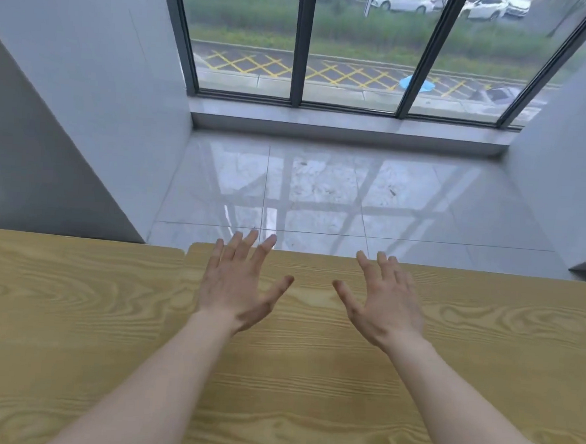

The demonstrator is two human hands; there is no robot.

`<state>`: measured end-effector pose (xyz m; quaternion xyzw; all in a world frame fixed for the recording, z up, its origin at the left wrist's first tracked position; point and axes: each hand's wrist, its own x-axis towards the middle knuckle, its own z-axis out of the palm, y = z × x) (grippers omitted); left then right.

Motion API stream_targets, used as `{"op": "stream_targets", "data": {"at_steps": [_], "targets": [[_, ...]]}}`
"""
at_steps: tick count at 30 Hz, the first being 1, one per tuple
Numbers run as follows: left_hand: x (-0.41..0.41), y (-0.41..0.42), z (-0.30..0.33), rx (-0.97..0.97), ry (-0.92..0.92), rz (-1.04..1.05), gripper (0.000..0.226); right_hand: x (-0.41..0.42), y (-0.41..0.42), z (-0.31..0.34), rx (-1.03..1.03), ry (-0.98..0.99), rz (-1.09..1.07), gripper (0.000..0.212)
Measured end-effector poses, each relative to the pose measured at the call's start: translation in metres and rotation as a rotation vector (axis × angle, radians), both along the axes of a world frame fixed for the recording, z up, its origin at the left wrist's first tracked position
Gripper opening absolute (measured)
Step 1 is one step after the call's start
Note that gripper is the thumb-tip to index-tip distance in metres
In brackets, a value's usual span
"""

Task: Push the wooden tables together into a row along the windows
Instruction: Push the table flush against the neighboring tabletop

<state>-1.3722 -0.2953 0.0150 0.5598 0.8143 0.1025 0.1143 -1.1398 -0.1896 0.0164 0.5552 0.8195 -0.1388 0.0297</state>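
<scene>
Hands spread wide, left hand (238, 283) and right hand (384, 299) hover holding nothing over the right light wood-grain counter (483, 336), which abuts the left wood-grain counter (74, 294) before the dark-framed windows (302, 44).

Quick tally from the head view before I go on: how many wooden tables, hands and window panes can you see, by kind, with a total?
Wooden tables: 2, the left table and the right table, edge to edge.
Hands: 2, left hand and right hand, both open over the right table.
Window panes: 4, counting the partly cut-off pane at the far right of the windows.
Total: 8
</scene>
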Motion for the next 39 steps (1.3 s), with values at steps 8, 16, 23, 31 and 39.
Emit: {"op": "stream_targets", "data": {"at_steps": [8,16,23,31,39], "targets": [[0.007,0.075,-0.071,-0.054,0.015,-0.027,0.086,-0.004,0.076,-0.071,0.011,-0.042,-0.012,0.104],[0.008,0.084,-0.085,-0.104,0.041,-0.022,0.074,-0.001,0.08,-0.09,0.146,-0.094,0.001,0.102],[0.011,0.086,-0.085,-0.086,0.053,-0.032,0.078,0.001,0.08,-0.086,0.163,-0.103,-0.011,0.098],[0.01,0.083,-0.085,-0.07,0.077,-0.039,0.079,0.001,0.077,-0.085,0.172,-0.09,0.004,0.095],[0.014,0.075,-0.082,-0.052,0.07,-0.041,0.074,0.003,0.07,-0.085,0.188,-0.085,0.003,0.094]]}}
